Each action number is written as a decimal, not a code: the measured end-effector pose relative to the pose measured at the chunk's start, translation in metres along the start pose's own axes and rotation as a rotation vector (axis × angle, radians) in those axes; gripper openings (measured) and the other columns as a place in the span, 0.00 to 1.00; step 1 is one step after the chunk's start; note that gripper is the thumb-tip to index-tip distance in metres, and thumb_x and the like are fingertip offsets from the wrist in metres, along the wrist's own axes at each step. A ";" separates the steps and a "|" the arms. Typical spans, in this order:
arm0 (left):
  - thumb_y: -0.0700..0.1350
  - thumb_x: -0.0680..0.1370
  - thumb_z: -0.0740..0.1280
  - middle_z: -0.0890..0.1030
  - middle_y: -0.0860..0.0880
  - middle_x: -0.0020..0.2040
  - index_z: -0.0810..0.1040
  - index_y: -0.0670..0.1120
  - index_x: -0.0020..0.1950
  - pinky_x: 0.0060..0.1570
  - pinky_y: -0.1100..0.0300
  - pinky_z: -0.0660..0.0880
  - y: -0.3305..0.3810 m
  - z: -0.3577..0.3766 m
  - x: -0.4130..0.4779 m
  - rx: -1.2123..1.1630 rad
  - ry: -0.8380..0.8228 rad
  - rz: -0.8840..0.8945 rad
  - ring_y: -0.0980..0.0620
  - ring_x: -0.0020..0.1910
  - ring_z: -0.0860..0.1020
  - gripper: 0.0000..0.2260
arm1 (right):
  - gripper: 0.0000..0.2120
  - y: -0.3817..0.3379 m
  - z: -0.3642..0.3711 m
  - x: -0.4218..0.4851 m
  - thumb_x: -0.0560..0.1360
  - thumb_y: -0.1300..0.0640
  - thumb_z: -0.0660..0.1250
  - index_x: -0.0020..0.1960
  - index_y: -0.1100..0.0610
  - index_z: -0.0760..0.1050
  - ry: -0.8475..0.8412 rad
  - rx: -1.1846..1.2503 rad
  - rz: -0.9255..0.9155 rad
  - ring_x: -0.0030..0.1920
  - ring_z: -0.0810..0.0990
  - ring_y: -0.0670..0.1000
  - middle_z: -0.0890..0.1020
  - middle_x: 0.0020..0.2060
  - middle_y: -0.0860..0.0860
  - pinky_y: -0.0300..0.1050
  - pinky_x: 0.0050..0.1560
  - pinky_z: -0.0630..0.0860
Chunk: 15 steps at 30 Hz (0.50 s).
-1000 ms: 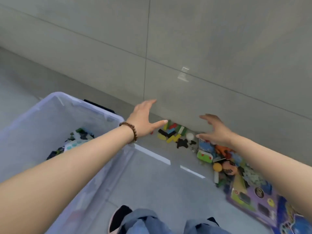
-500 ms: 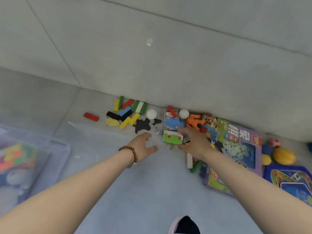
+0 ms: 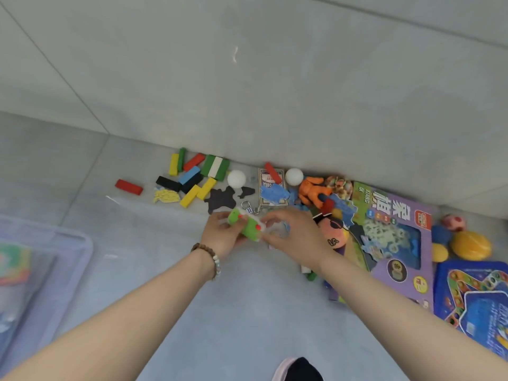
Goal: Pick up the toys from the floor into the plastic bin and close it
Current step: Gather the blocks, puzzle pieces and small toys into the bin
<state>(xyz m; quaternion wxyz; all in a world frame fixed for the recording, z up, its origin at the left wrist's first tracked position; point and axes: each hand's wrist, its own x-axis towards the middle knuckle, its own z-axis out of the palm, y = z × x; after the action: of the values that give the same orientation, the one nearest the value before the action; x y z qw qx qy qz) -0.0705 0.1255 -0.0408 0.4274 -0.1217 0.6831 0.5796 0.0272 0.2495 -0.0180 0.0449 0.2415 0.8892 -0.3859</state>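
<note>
Our left hand [image 3: 223,235] curls its fingers round the green toy [image 3: 247,226] at centre; we should seat it firmly before swinging to the plastic bin [image 3: 83,243] at 9 o'clock, which is cut off and blurred. Whether our right hand [image 3: 292,235] pinches the toy's other end or only touches it, we cannot tell.

Left hand [image 3: 223,235] grips green toy [image 3: 248,227]; right hand [image 3: 295,239] seemingly pinches it.

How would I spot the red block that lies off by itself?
Look along the foot of the grey wall to the heap of coloured blocks. Left of that heap, alone on the floor, lies the red block. The other red ones lie among or on other toys; this one touches nothing.
</note>
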 end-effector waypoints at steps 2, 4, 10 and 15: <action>0.39 0.75 0.68 0.76 0.40 0.57 0.67 0.41 0.59 0.41 0.58 0.79 0.007 -0.009 0.002 -0.049 0.053 0.031 0.45 0.52 0.78 0.16 | 0.14 -0.001 -0.001 0.007 0.72 0.50 0.71 0.56 0.49 0.77 0.094 0.211 0.076 0.52 0.74 0.41 0.77 0.52 0.42 0.29 0.50 0.67; 0.41 0.74 0.69 0.75 0.40 0.60 0.68 0.39 0.61 0.46 0.55 0.77 0.012 -0.017 0.006 -0.029 0.072 0.036 0.44 0.54 0.77 0.18 | 0.16 0.003 -0.007 0.021 0.72 0.54 0.71 0.59 0.49 0.74 0.234 0.229 0.112 0.52 0.72 0.43 0.74 0.54 0.44 0.33 0.54 0.69; 0.38 0.75 0.68 0.76 0.41 0.59 0.68 0.39 0.62 0.46 0.55 0.76 0.007 -0.022 0.005 0.042 0.012 0.039 0.46 0.52 0.76 0.17 | 0.22 0.008 0.000 0.055 0.73 0.58 0.70 0.66 0.50 0.72 0.145 -0.020 0.109 0.70 0.63 0.49 0.65 0.70 0.50 0.42 0.67 0.64; 0.39 0.75 0.68 0.76 0.42 0.59 0.68 0.40 0.63 0.45 0.58 0.76 0.011 -0.022 0.007 0.093 -0.031 0.047 0.48 0.52 0.76 0.18 | 0.24 0.007 0.008 0.063 0.70 0.55 0.73 0.65 0.50 0.73 0.135 -0.153 0.127 0.65 0.65 0.51 0.69 0.63 0.49 0.43 0.57 0.68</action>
<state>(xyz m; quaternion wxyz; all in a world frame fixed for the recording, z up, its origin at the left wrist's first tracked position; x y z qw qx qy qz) -0.0920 0.1112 -0.0397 0.4295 -0.0765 0.7053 0.5589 -0.0254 0.2725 -0.0453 0.0278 0.3187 0.8999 -0.2963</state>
